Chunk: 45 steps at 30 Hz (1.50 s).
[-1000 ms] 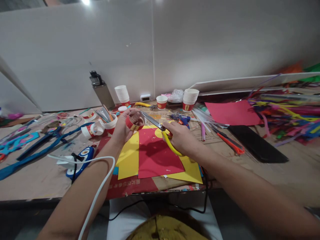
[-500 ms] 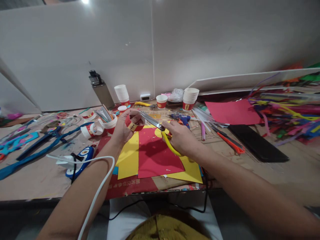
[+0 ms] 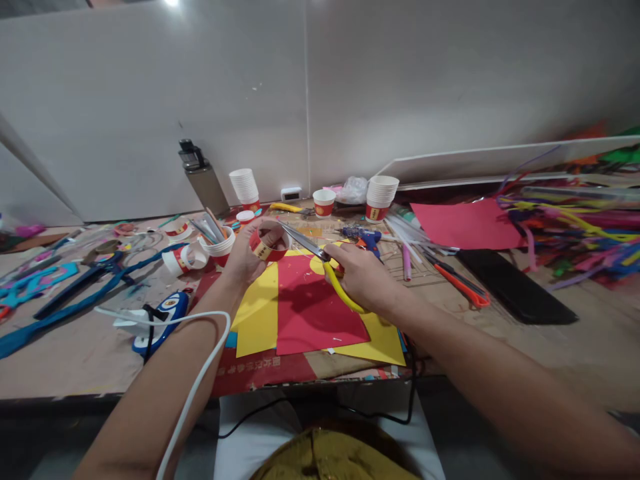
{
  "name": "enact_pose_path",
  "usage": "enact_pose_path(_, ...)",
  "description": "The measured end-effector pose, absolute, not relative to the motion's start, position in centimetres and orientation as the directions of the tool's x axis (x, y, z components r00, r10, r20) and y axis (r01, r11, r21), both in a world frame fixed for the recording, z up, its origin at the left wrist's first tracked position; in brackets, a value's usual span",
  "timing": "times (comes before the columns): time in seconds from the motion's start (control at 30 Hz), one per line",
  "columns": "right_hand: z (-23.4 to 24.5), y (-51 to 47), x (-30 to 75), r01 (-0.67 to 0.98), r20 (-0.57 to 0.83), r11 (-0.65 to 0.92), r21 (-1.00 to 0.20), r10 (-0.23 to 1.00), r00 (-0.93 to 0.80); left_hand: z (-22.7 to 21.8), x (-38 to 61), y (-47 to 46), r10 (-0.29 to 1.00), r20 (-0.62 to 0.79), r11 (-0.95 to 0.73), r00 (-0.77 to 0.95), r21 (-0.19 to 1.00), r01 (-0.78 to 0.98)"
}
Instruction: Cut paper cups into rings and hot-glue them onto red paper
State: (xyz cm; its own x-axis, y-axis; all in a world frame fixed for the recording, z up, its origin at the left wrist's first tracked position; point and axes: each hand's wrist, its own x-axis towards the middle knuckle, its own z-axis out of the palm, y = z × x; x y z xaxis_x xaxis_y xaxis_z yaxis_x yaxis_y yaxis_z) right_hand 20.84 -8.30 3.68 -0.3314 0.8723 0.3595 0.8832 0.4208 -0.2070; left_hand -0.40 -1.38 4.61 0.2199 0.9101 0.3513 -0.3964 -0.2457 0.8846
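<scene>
My left hand (image 3: 249, 248) is closed around a red-and-white paper cup (image 3: 263, 251) with a gold label, its fingers reaching inside. The cup is tilted and looks like a short ring; its far side is partly hidden. In my right hand (image 3: 353, 270) are scissors (image 3: 341, 291) with yellow handles. Their metal blades point up and left, beside the cup's rim, and look closed or nearly so. Whether the blades touch the cup I cannot tell. Beneath both hands lie a red paper sheet (image 3: 315, 317) and yellow sheets (image 3: 256, 327).
Stacked paper cups (image 3: 383, 193) and a single cup (image 3: 325, 203) stand along the wall. A blue glue gun (image 3: 367, 238), orange-handled scissors (image 3: 463, 287) and a black slab (image 3: 515, 283) lie to the right. A white cable (image 3: 193, 393) crosses my left forearm.
Both hands hold nearly the same pose. The cup has shifted very slightly, and the view has moved a touch.
</scene>
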Motion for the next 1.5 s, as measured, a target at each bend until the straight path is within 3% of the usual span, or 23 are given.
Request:
enact_pose_path(0.23, 3.6, -8.19, 20.81, 0.877, 0.368, 0.426, -0.224, 0.87, -0.328, 4.36, -0.3, -1.25, 0.923, 0.337, -0.235, 0.184, 0.876, -0.421)
enact_pose_path(0.8, 3.52, -8.14, 20.81, 0.87, 0.354, 0.441, -0.219, 0.867, -0.351, 5.0, -0.28, -2.01, 0.903, 0.32, -0.192, 0.288, 0.898, -0.397)
enact_pose_path(1.23, 3.36, -8.12, 20.84, 0.887, 0.365, 0.41, -0.215, 0.876, -0.316, 4.5, -0.48, -1.4, 0.915, 0.33, -0.217, 0.233, 0.888, -0.405)
enact_pose_path(1.5, 3.59, -8.46, 20.8, 0.903, 0.356, 0.39, -0.179, 0.881, -0.311, 4.48, 0.2, -2.11, 0.942, 0.249, -0.136, 0.224, 0.896, -0.423)
